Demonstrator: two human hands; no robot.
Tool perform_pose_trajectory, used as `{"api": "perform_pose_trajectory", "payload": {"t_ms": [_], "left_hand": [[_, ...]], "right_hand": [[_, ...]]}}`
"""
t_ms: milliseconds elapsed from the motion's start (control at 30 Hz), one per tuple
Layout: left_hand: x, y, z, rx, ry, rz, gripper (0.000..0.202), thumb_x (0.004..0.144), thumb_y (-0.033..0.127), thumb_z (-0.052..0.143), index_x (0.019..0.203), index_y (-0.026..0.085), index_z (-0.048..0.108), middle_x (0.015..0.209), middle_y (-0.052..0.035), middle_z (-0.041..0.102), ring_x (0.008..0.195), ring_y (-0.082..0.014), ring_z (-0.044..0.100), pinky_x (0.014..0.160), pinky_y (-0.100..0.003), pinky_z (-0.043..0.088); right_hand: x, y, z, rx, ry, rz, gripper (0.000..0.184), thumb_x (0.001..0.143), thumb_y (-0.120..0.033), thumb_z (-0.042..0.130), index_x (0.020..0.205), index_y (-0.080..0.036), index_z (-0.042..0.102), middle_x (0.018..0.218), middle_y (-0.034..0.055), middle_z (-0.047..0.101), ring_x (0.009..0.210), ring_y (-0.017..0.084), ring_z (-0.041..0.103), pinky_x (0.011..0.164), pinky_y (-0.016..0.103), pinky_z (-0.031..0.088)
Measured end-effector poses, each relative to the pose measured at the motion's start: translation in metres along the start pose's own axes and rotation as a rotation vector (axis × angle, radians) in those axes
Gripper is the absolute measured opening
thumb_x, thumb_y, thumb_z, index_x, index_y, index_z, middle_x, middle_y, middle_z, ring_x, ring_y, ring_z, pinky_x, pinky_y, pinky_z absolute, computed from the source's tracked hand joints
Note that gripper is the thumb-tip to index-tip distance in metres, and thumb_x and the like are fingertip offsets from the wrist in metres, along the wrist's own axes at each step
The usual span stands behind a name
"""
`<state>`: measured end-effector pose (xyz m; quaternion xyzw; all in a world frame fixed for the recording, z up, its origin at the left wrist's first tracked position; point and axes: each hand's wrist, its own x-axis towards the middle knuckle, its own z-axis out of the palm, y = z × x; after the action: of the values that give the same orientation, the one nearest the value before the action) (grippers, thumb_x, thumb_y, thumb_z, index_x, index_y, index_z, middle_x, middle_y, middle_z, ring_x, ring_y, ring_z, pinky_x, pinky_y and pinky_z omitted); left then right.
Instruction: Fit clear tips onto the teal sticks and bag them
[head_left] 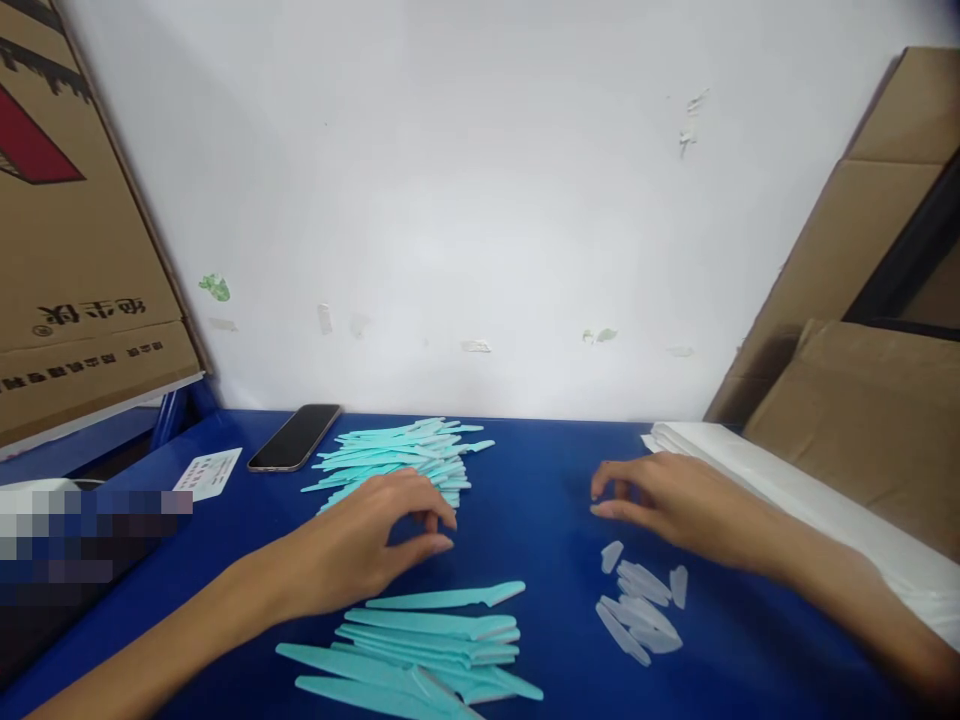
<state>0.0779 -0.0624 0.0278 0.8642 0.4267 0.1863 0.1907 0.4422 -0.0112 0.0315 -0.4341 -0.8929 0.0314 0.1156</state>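
Observation:
My left hand [386,530] hovers between two groups of turquoise eyebrow razors, its fingers curved and the thumb apart, holding nothing that I can see. Beyond it lies a heaped pile of razors [409,450]. Closer to me, several more razors [427,630] lie loosely side by side, handles mostly to the left. On the right, my right hand [660,500] is held over the table with bent fingers and a small gap between thumb and forefinger; nothing shows in it. Just below that hand is a small scatter of clear plastic blade caps [641,610].
A phone [295,438] and a printed card [210,473] lie at the back left of the blue table [540,500]. White plastic sheeting [720,455] runs along the right side. Cardboard boxes [90,220] flank both sides, and a white wall [480,200] closes the back.

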Motion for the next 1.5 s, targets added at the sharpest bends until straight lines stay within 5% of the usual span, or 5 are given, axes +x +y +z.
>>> {"api": "perform_pose_trajectory", "payload": {"t_ms": [200,600,700,900,1500], "left_hand": [[-0.004,0.007,0.012,-0.118,-0.162,-0.084,0.016,0.092,0.043,0.068,0.103,0.032,0.072,0.103,-0.0016,0.068,0.099,-0.0211,0.064,0.076,-0.027,0.05],[0.001,0.003,0.027,-0.009,-0.079,-0.113,0.014,0.097,0.033,0.057,0.089,0.024,0.065,0.092,-0.0013,0.066,0.082,-0.0183,0.06,0.067,-0.026,0.044],[0.004,0.002,0.026,0.047,-0.002,-0.087,0.015,0.101,0.032,0.051,0.093,0.023,0.06,0.087,-0.0007,0.065,0.079,-0.0188,0.059,0.065,-0.027,0.041],[0.009,-0.002,0.025,0.054,0.157,-0.045,0.013,0.104,0.029,0.045,0.101,0.025,0.057,0.093,-0.0002,0.066,0.082,-0.0185,0.06,0.071,-0.028,0.041],[0.005,0.012,0.04,-0.107,0.161,0.054,0.012,0.103,0.024,0.051,0.099,0.024,0.063,0.09,0.0014,0.065,0.076,-0.0137,0.057,0.064,-0.024,0.04]], "right_hand": [[-0.006,0.02,0.004,0.276,-0.196,-0.027,0.023,0.084,-0.052,0.073,0.093,-0.031,0.076,0.08,-0.0009,0.074,0.073,0.019,0.07,0.054,0.024,0.047],[0.007,-0.005,0.02,0.261,-0.174,-0.075,0.011,0.098,-0.029,0.06,0.09,-0.024,0.067,0.078,-0.0025,0.071,0.069,0.015,0.066,0.06,0.024,0.042],[0.008,-0.017,0.02,0.262,-0.118,-0.078,0.014,0.103,-0.028,0.052,0.096,-0.024,0.063,0.075,-0.0035,0.069,0.066,0.014,0.066,0.062,0.024,0.043],[0.007,-0.045,0.026,0.196,0.09,-0.173,0.022,0.106,-0.034,0.047,0.11,-0.029,0.068,0.103,-0.001,0.073,0.082,0.015,0.068,0.074,0.026,0.049],[0.005,-0.072,0.056,0.38,0.454,-0.379,0.022,0.101,-0.023,0.059,0.116,-0.021,0.074,0.092,0.0049,0.076,0.074,0.014,0.069,0.066,0.024,0.052]]}}
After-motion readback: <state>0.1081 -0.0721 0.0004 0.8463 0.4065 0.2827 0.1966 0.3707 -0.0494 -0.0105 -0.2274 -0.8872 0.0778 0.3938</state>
